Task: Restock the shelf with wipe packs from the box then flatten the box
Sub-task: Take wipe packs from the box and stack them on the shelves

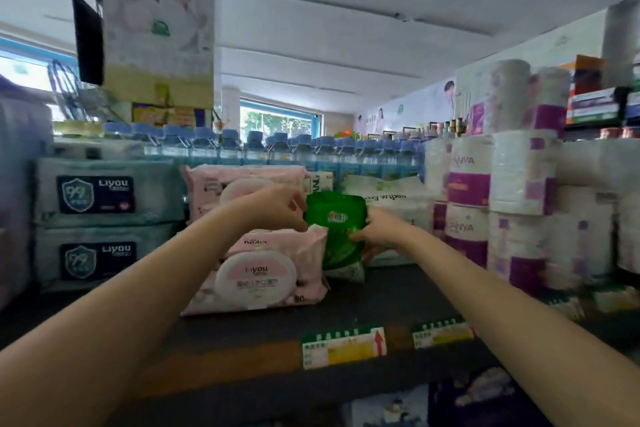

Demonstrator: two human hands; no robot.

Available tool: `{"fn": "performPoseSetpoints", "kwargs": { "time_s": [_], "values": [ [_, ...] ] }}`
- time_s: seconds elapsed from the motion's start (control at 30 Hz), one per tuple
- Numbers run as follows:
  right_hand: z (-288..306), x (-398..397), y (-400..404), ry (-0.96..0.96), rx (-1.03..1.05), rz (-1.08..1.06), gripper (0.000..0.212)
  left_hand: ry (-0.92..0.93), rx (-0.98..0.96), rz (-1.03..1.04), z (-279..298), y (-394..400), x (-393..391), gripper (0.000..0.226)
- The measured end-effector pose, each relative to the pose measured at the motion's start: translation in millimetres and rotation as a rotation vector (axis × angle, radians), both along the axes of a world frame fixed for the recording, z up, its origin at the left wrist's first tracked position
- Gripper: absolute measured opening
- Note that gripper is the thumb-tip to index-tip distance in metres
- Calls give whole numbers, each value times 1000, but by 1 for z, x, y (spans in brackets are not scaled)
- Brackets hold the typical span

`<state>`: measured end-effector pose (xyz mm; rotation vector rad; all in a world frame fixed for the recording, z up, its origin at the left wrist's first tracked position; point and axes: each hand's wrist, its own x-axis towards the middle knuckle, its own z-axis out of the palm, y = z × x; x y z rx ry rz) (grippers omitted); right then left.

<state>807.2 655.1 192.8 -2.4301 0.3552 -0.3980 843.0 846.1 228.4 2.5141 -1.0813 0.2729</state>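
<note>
arms: both outstretched | hands: left (277, 206) and right (377, 230) curled, gripping

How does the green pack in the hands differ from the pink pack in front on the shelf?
The green pack is smaller; the pink pack is bigger. The green pack stands upright, held by the left hand and right hand; the pink pack is untouched. The pink pack shows a round lid; the green shows none. Both are soft packs.
</note>
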Motion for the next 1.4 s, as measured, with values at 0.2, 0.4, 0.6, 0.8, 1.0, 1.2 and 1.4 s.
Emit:
{"fn": "performPoseSetpoints", "kwargs": {
  "time_s": [0.2, 0.4, 0.6, 0.8, 1.0, 1.2, 1.4],
  "values": [
    [-18, 22, -15, -27, -515, -61, 25, -39, 69, -13, -8, -18, 9, 35],
    [-14, -1, -12, -28, -548, -93, 15, -156, -85, -76, -9, -26, -1, 26],
    [-4, -79, 8, 46, -577, -137, 26, -124, -273, -236, -16, -43, -45, 18],
    [-17, -179, 18, 48, -554, -271, 19, -27, -423, -444, -50, -74, -127, 18],
    [-85, -395, 11, 516, -446, -448, 27, 490, -120, -773, -142, -123, -255, 19],
    [-142, -627, 29, 740, 28, -938, 24, 541, 144, -1033, -226, -149, -420, 21],
    [-258, -804, 91, 752, 339, -1159, 18, 511, 431, -1311, -314, -134, -583, 25]
  ]
}}
